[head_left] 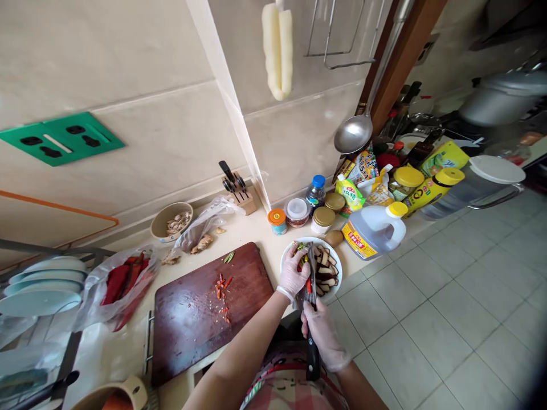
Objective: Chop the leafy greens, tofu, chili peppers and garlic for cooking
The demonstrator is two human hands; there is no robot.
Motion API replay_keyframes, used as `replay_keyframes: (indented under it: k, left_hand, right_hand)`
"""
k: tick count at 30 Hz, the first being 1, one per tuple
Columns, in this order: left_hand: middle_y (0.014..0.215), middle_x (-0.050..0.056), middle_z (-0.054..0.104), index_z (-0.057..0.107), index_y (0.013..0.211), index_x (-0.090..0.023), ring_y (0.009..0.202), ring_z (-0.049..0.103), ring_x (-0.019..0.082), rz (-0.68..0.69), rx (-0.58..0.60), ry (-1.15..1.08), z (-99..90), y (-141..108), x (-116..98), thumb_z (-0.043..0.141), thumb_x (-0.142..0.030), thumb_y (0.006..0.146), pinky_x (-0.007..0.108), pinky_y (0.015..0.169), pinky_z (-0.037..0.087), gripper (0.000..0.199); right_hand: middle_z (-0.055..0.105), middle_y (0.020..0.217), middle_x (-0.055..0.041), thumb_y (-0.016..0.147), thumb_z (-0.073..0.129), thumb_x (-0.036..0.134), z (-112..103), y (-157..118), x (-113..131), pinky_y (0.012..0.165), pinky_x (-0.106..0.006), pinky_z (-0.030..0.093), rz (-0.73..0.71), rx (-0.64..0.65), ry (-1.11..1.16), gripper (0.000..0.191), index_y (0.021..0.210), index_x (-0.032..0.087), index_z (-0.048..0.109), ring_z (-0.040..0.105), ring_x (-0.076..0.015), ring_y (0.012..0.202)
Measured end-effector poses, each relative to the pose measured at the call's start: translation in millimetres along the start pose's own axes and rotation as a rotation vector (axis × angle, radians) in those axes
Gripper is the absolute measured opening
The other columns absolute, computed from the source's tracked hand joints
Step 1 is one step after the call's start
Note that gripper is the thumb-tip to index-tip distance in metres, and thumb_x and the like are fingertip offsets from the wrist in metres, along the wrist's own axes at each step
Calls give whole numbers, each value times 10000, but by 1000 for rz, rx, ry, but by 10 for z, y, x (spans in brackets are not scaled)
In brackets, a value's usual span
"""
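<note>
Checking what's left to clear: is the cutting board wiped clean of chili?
No, small red chili bits lie scattered on the dark cutting board.

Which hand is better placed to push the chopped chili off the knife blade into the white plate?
Left. The left hand already touches the chili on the knife above the white plate; the right hand holds the handle.

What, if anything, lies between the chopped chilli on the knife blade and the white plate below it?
Nothing visible. The right hand holds the knife over the white plate, and the left hand pushes chilli pieces off the blade, directly above the sliced food.
</note>
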State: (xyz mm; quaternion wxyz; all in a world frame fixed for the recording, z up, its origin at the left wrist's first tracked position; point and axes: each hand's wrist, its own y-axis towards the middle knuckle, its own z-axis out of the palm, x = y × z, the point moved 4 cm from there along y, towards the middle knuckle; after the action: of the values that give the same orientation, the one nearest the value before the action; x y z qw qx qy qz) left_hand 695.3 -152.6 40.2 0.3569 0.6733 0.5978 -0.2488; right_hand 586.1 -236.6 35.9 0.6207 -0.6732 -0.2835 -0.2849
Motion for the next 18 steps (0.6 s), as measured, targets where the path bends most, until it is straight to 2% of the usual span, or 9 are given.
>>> replay_keyframes:
  k: [3, 6, 12, 15, 18]
  left_hand:
    - [1346, 107, 445, 608, 1087, -191, 1245, 414, 250, -29, -4, 23, 67, 4, 55, 495, -143, 756, 455, 1047, 353, 353]
    - [1345, 105, 448, 630, 1051, -189, 1255, 396, 264, -20, 3, 85, 55, -10, 21, 505, -188, 781, 479, 1055, 334, 298]
    - [1442, 101, 333, 546, 1224, -196, 1336, 248, 305, 142, 112, 206, -53, -93, -121, 486, -338, 830, 535, 1076, 256, 423]
    - [1413, 102, 382, 519, 1260, -215, 1336, 252, 301, 193, 165, 273, -31, -118, -72, 471, -272, 835, 560, 1079, 225, 432]
    - [1383, 117, 421, 547, 1230, -195, 1331, 266, 285, 172, 172, 307, 10, -115, 50, 443, -183, 827, 537, 1077, 256, 416]
  right_hand:
    - [433, 442, 98, 766, 437, 369, -11, 26, 16, 286, -171, 276, 15, -46, -38, 158, 719, 219, 417, 409, -67, 299]
    - [438, 441, 96, 778, 421, 355, -33, 58, 9, 282, -175, 283, 23, -68, -51, 138, 737, 223, 417, 422, -76, 295]
    - [432, 434, 97, 774, 436, 336, -28, 77, 28, 281, -183, 289, 38, -58, -86, 113, 787, 224, 439, 426, -86, 289]
    - [441, 459, 93, 770, 430, 318, -13, 66, 43, 284, -179, 289, 40, -47, -69, 95, 790, 225, 432, 425, -79, 296]
    - [415, 463, 100, 772, 423, 312, -28, 57, 44, 282, -178, 290, 38, -48, -78, 84, 773, 228, 413, 420, -76, 295]
